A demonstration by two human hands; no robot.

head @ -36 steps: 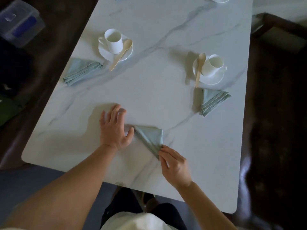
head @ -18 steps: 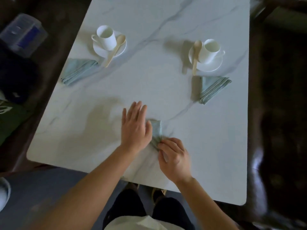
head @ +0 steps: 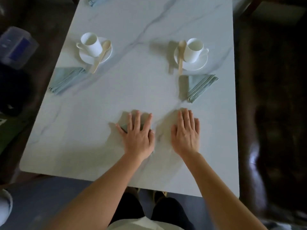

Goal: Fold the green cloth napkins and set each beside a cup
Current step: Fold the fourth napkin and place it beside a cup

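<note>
My left hand [head: 138, 133] lies flat, fingers spread, pressing the napkin [head: 124, 126] to the counter [head: 86, 143] — only slivers of green show. My right hand [head: 186, 134] rests flat and empty just beside it. Step in hand, I judge: creasing the last fold. Next: lift it, carry it to a cup. Both cups [head: 91, 42] [head: 193, 49] beyond have folded napkins [head: 65, 79] [head: 200, 87] — this one's cup is not in view.
</note>
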